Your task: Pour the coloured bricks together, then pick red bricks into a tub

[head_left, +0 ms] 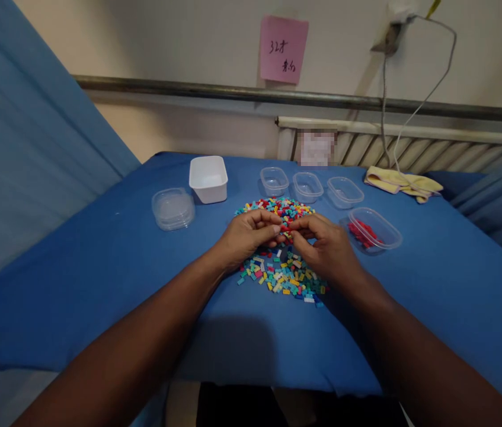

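Many small plastic building bricks in red, yellow, white, teal and blue lie in a loose brick pile (pixel 295 276) on the blue cloth. Above the pile my left hand (pixel 251 236) pinches a small red building brick (pixel 285 228) between thumb and fingers. From the other side my right hand (pixel 324 244) meets it, its thumb and forefinger closed at the red piece. Whether there is one red brick or several in the fingers I cannot tell. To the right of my right hand, a clear plastic tub (pixel 390 237) contains red bricks (pixel 365 233).
Three clear tubs, among them the middle tub (pixel 307 187), stand behind the pile. At left are a white bin (pixel 208 179) and stacked clear lids (pixel 173 209). A yellow cloth (pixel 399 182) lies back right, under a hanging cable (pixel 428 98). A radiator (pixel 357 142) borders the table.
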The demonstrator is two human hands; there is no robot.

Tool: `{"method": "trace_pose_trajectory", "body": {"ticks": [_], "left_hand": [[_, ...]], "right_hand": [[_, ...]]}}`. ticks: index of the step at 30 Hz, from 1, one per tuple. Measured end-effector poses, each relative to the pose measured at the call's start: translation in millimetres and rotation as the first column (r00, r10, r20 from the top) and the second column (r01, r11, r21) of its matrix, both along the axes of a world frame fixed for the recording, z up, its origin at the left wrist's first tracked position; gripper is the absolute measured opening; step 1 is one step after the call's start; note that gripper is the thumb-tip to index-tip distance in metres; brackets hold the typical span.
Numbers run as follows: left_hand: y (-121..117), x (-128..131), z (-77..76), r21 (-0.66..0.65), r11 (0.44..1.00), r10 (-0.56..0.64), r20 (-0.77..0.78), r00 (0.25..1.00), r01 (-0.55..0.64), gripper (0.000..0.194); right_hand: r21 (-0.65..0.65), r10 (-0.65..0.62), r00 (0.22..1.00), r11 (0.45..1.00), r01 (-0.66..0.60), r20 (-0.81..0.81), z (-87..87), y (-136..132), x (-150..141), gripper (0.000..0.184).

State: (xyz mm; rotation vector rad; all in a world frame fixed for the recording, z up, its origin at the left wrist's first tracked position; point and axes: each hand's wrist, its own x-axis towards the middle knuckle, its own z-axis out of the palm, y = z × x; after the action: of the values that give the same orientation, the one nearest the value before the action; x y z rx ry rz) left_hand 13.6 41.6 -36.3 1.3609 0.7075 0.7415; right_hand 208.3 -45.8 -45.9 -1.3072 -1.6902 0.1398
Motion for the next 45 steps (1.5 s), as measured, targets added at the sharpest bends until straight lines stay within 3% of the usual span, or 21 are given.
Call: {"method": "trace_pose_trajectory", "body": {"ticks": [6, 9, 11, 14, 16, 19, 21, 23, 25, 28, 31, 35, 39, 40, 42, 45], "left_hand": [[-5, 4, -1.4, 0.006, 0.999, -0.054, -0.029, 0.998, 0.054, 0.027], [-2, 4, -3.0, 0.03, 0.999, -0.042, -0.04, 0.998, 0.043, 0.034], [3, 0, -2.8, 0.092, 0.996, 0.008, -0.063, 0.998, -0.002, 0.035], [9, -10, 1.9, 0.287, 0.958, 0.079, -0.171, 0.982, -0.027, 0.021], [11, -19, 7.6, 0.401, 0.913, 0.05, -0.289, 0.956, 0.073, 0.015], [8, -30, 16.7, 0.522, 0.794, -0.009, -0.503, 0.864, 0.312, 0.013], [4, -33, 20.8, 0.59, 0.667, 0.011, -0.618, 0.786, 0.454, 0.014], [0, -33, 22.4, 0.616, 0.552, 0.046, -0.696, 0.717, 0.562, 0.017], [-2, -32, 21.9, 0.612, 0.486, 0.083, -0.744, 0.663, 0.624, 0.018], [-3, -31, 19.8, 0.606, 0.434, 0.117, -0.772, 0.625, 0.667, 0.019], [-3, -31, 19.0, 0.603, 0.414, 0.123, -0.779, 0.614, 0.682, 0.02], [-3, -30, 19.1, 0.582, 0.423, 0.142, -0.799, 0.584, 0.695, 0.02], [-4, -27, 17.1, 0.583, 0.49, 0.122, -0.782, 0.612, 0.648, 0.016], [-5, -25, 16.2, 0.585, 0.539, 0.093, -0.757, 0.647, 0.606, 0.015], [-6, -21, 13.9, 0.559, 0.693, 0.022, -0.646, 0.763, 0.455, 0.014], [-7, -11, 10.2, 0.353, 0.921, -0.017, -0.379, 0.925, 0.162, 0.015]], "right_hand": [[-0.035, 0.031, 0.999, 0.999, -0.03, 0.025, -3.7, 0, -2, 0.013], [-0.034, 0.026, 0.999, 0.999, -0.024, 0.035, -1.6, 0, -2, 0.013], [-0.022, -0.015, 0.999, 1.0, 0.016, 0.048, 3.2, -1, 4, 0.014], [0.045, -0.183, 0.977, 0.983, 0.179, 0.109, 15.1, -5, 31, 0.015], [0.084, -0.349, 0.918, 0.937, 0.338, 0.19, 23.3, -10, 59, 0.017], [0.037, -0.582, 0.75, 0.797, 0.603, 0.315, 30.0, -21, 102, 0.02], [-0.096, -0.608, 0.661, 0.7, 0.708, 0.439, 29.4, -26, 122, 0.023], [-0.177, -0.562, 0.64, 0.663, 0.727, 0.524, 25.8, -27, 129, 0.027], [-0.155, -0.532, 0.671, 0.712, 0.684, 0.517, 21.4, -25, 123, 0.029], [-0.061, -0.472, 0.777, 0.838, 0.542, 0.417, 15.9, -17, 95, 0.025], [-0.1, -0.217, 0.884, 0.954, 0.281, 0.414, 11.4, -11, 56, 0.02], [-0.218, 0.074, 0.892, 0.976, 0.028, 0.446, 3.6, -10, 12, 0.017], [-0.218, 0.155, 0.903, 0.973, -0.071, 0.401, -6.3, -11, -5, 0.014], [-0.201, 0.164, 0.913, 0.975, -0.092, 0.375, -8.3, -12, -7, 0.014], [-0.162, 0.176, 0.939, 0.978, -0.133, 0.295, -10.3, -12, -7, 0.017], [-0.109, 0.177, 0.968, 0.981, -0.159, 0.176, -7.9, -12, -7, 0.031]]}}
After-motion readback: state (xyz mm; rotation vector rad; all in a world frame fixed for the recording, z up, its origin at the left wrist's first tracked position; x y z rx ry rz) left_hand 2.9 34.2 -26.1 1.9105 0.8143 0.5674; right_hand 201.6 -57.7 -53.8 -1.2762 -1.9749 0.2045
